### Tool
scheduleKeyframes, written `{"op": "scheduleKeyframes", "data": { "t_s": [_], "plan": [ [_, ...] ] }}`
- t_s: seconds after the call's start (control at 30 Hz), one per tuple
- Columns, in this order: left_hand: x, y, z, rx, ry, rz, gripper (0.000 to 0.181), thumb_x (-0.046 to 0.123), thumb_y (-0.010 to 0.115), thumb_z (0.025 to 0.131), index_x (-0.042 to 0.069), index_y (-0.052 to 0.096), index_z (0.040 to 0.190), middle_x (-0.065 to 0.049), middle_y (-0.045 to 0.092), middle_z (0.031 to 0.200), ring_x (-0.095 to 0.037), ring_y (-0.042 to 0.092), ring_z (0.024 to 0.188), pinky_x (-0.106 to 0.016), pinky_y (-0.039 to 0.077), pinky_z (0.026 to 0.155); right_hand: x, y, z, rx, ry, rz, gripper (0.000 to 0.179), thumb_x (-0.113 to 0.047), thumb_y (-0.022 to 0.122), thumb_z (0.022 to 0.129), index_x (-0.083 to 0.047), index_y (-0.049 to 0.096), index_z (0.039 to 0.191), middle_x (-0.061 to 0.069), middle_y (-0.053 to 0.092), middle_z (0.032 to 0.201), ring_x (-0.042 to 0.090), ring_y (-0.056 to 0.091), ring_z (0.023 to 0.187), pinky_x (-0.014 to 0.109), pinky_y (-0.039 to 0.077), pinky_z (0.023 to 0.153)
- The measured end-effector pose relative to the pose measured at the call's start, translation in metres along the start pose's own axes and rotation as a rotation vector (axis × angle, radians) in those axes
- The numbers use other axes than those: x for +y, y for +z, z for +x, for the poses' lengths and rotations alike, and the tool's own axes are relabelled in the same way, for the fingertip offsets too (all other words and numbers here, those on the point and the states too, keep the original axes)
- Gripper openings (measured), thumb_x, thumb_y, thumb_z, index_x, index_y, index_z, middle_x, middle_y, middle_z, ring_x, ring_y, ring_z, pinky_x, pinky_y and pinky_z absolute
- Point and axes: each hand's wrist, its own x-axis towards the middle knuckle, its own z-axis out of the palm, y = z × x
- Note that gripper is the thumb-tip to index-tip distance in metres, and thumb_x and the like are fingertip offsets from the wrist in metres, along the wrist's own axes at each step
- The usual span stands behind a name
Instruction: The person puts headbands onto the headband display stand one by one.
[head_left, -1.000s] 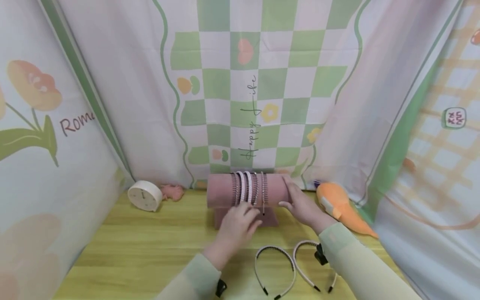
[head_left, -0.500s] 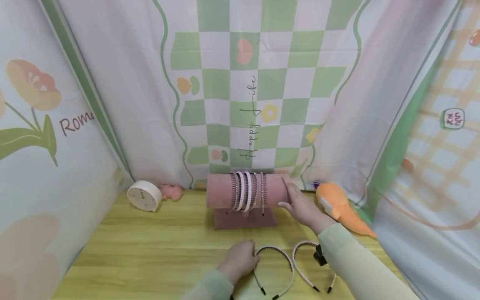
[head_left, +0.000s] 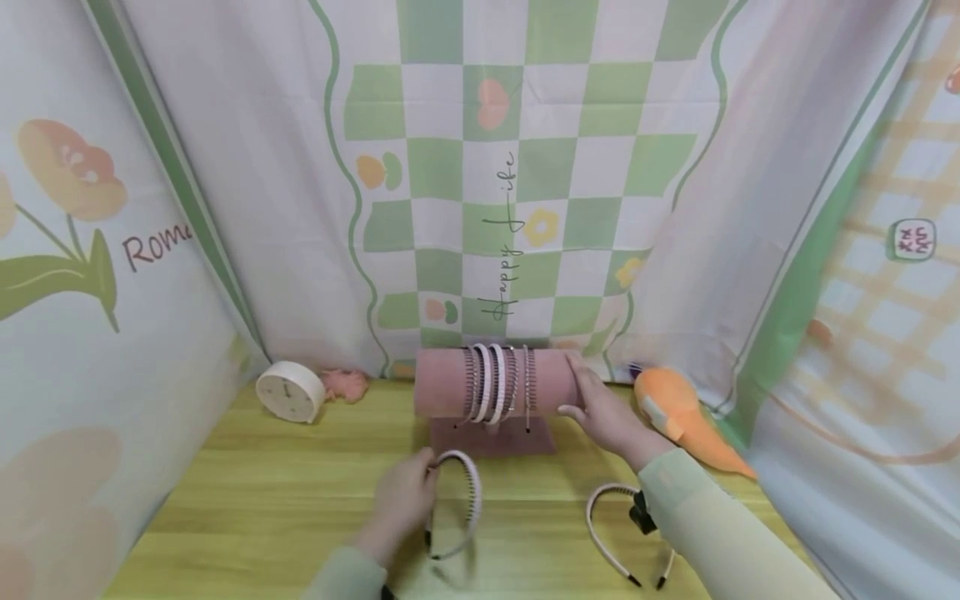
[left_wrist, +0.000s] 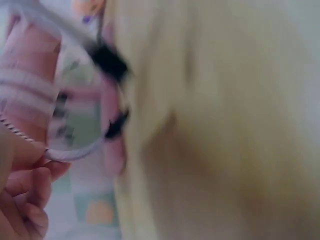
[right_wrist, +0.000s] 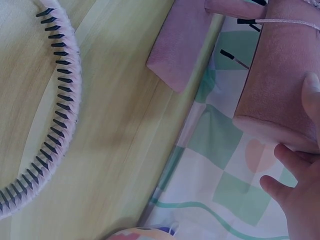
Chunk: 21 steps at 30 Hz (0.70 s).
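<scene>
My left hand pinches a pale pink headband by one side of its arch, above the table in front of the stand. In the left wrist view the held band is blurred, and dark tips show. A pink padded roll stand bears several headbands, light and dark, grouped at its middle. My right hand rests on the roll's right end, thumb toward the front and fingers extended. Under my right forearm lies another pale headband, partly covered by the sleeve; its dark teeth show in the right wrist view.
A white round clock stands at the back left, beside a small pink item. An orange carrot-shaped plush lies right of my right hand. Patterned cloth hangs behind and at both sides of the wooden table.
My left hand came down from the stand, took the left headband lying on the table, lifted it and carried it leftward. My right hand has stayed on the roll's end.
</scene>
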Motion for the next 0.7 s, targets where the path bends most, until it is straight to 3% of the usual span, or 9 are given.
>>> {"op": "scheduleKeyframes", "data": {
  "t_s": [0.1, 0.2, 0.33, 0.43, 0.57, 0.7],
  "plan": [
    [-0.014, -0.026, 0.009, 0.097, -0.094, -0.020, 0.010, 0.008, 0.066, 0.090, 0.013, 0.061, 0.083, 0.006, 0.054, 0.065, -0.013, 0.049, 0.053, -0.031, 0.039, 0.045, 0.000, 0.000, 0.000, -0.008, 0.006, 0.002, 0.094, -0.026, 0.066, 0.096, -0.018, -0.003, 0.160, 0.026, 0.019, 0.158, 0.047, 0.039, 0.132, 0.058, 0.033, 0.107],
    [-0.021, -0.051, 0.026, 0.114, -0.229, -0.060, 0.005, 0.011, 0.061, 0.096, 0.010, 0.064, 0.091, 0.002, 0.057, 0.069, -0.013, 0.049, 0.054, -0.031, 0.039, 0.046, 0.000, 0.000, 0.000, -0.013, 0.011, 0.001, 0.094, -0.027, 0.066, 0.096, -0.019, -0.003, 0.160, 0.026, 0.018, 0.159, 0.047, 0.040, 0.132, 0.058, 0.034, 0.107],
    [-0.022, -0.073, 0.061, 0.128, -0.305, -0.052, 0.013, 0.014, 0.057, 0.099, 0.006, 0.067, 0.103, -0.006, 0.066, 0.082, -0.019, 0.056, 0.060, -0.034, 0.045, 0.050, 0.000, -0.001, -0.001, -0.016, 0.014, -0.001, 0.094, -0.026, 0.066, 0.096, -0.017, -0.003, 0.160, 0.026, 0.017, 0.159, 0.046, 0.039, 0.132, 0.057, 0.033, 0.107],
    [-0.018, -0.081, 0.090, 0.125, -0.312, -0.035, 0.017, 0.015, 0.057, 0.099, 0.006, 0.069, 0.108, -0.011, 0.070, 0.095, -0.027, 0.064, 0.075, -0.042, 0.051, 0.063, -0.001, -0.002, -0.001, -0.020, 0.005, 0.006, 0.094, -0.024, 0.066, 0.096, -0.015, -0.002, 0.160, 0.026, 0.018, 0.159, 0.046, 0.037, 0.134, 0.057, 0.032, 0.108],
    [-0.011, -0.084, 0.124, 0.036, -0.363, -0.046, 0.025, 0.020, 0.051, 0.102, 0.012, 0.068, 0.118, -0.009, 0.069, 0.114, -0.030, 0.064, 0.098, -0.050, 0.050, 0.082, -0.002, -0.002, -0.001, -0.021, -0.001, 0.015, 0.094, -0.022, 0.066, 0.096, -0.014, -0.003, 0.159, 0.027, 0.018, 0.158, 0.046, 0.034, 0.136, 0.057, 0.030, 0.109],
    [-0.010, -0.080, 0.144, -0.013, -0.393, -0.065, 0.025, 0.020, 0.049, 0.102, 0.015, 0.070, 0.115, -0.006, 0.068, 0.112, -0.027, 0.063, 0.092, -0.046, 0.050, 0.075, -0.003, -0.002, -0.001, -0.026, 0.005, 0.023, 0.094, -0.022, 0.066, 0.096, -0.015, -0.003, 0.159, 0.026, 0.017, 0.159, 0.045, 0.033, 0.137, 0.056, 0.030, 0.110]
  ]
}}
